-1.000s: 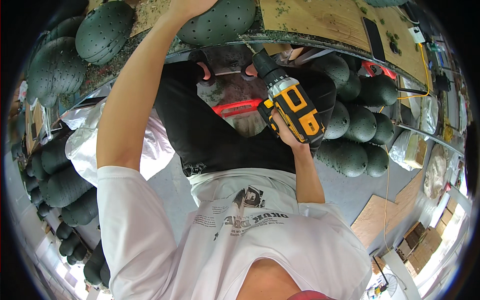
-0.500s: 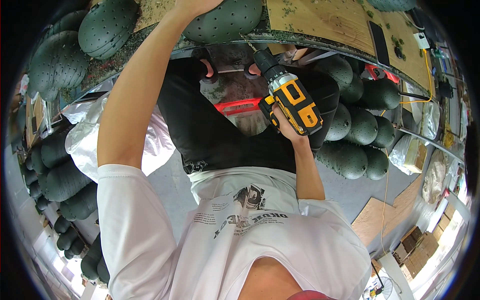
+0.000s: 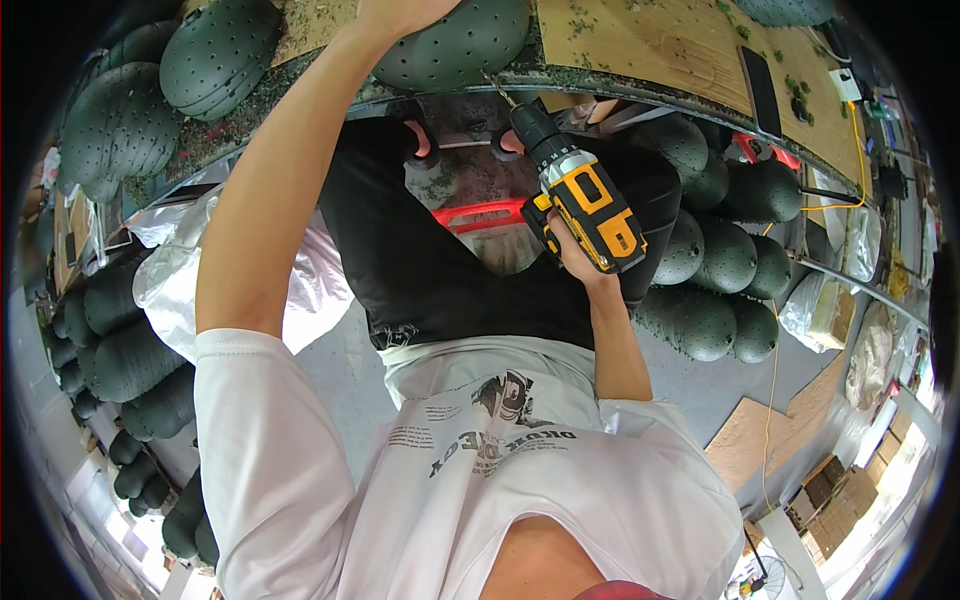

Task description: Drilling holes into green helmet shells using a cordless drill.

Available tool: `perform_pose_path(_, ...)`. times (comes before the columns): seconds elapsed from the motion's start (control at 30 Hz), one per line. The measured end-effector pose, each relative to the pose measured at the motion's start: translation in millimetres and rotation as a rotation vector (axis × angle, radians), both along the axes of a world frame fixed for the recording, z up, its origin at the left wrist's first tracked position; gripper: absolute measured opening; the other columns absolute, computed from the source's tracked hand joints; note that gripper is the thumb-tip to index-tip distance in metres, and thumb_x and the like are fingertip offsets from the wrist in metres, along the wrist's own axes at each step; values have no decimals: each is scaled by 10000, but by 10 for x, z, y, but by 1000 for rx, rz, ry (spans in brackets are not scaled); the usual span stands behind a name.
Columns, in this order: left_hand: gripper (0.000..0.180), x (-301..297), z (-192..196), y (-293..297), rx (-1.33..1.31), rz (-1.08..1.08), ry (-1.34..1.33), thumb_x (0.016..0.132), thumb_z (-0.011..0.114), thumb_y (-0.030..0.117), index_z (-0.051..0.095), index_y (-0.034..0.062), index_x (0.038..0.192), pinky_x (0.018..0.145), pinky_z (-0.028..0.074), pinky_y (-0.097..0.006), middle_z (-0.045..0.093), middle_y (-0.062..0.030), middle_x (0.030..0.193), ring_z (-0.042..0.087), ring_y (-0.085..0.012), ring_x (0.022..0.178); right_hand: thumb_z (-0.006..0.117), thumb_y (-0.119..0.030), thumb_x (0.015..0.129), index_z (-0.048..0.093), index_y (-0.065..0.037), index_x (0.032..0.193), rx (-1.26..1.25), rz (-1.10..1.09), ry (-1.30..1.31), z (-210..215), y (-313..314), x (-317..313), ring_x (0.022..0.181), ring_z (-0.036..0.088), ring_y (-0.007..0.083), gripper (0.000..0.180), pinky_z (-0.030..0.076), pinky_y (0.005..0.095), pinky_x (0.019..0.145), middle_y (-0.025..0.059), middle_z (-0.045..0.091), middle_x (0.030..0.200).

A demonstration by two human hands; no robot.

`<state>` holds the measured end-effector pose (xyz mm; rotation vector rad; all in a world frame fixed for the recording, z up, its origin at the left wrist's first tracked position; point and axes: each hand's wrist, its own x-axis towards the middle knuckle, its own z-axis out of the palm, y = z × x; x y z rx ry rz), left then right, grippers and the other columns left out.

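Note:
My right hand grips a yellow and black cordless drill. Its bit points up and left at the lower edge of a dark green perforated foam dome, which lies at the near edge of the wooden bench. My left arm reaches straight up. My left hand rests on top of that dome, with the picture's upper edge cutting off the fingers. Below are my white T-shirt and black trousers.
More green domes lie on the bench at the left and are piled on the floor at the right and left. A red stool stands under the bench. A black phone lies on the benchtop. Clear plastic bags sit at my left.
Both hands and the drill keep their places at the dome; only the view has shifted a little.

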<state>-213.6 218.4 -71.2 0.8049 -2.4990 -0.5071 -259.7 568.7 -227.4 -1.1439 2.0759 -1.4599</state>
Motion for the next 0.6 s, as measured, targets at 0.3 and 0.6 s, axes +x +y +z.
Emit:
perform_pose_path(0.3,426,18,19,6,5,22,1,927,596,377,645,41,1186,964,480,-449,655,-175,1206,613,-369,1123,794,-87,743,745,-155,946,-66,73,602,130,-39,-109,819,683,217,219,469,372,814,-7,734,937)
perform_pose_path(0.6,411,35,29,-8,5,-16,-7,943,573,367,638,35,1178,953,481,-456,648,-179,1192,611,-379,1105,773,-115,764,748,-146,962,-38,98,385,69,-11,-124,832,691,202,202,480,361,806,-10,740,928)
